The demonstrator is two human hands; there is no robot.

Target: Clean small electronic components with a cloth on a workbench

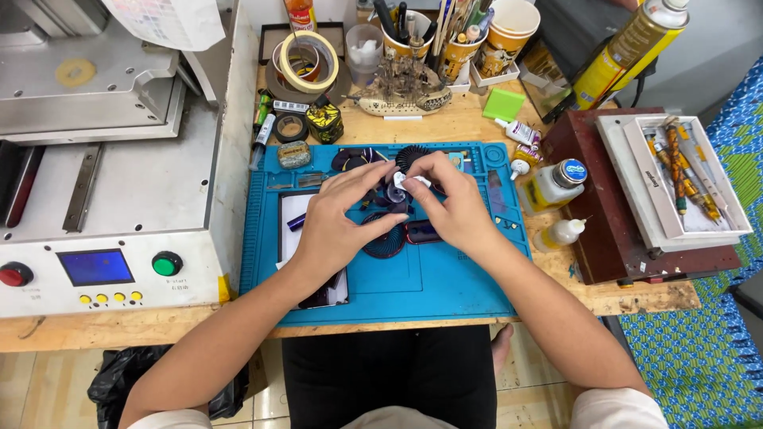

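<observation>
Both hands' grip (413, 184) pinched around a small white piece (407, 183).

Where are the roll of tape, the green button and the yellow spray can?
roll of tape (308, 59), head view, on its front rim.
green button (167, 263), head view, on its top.
yellow spray can (628, 52), head view, on its body.

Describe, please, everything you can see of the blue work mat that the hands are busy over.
The blue work mat lies flat on the wooden bench, beside a grey machine. It looks rubbery, with moulded trays and ridges along its far edge. Dark round ribbed parts and a white sheet rest on it. The left hand and right hand hover over its middle, pinching a small white piece.
</observation>
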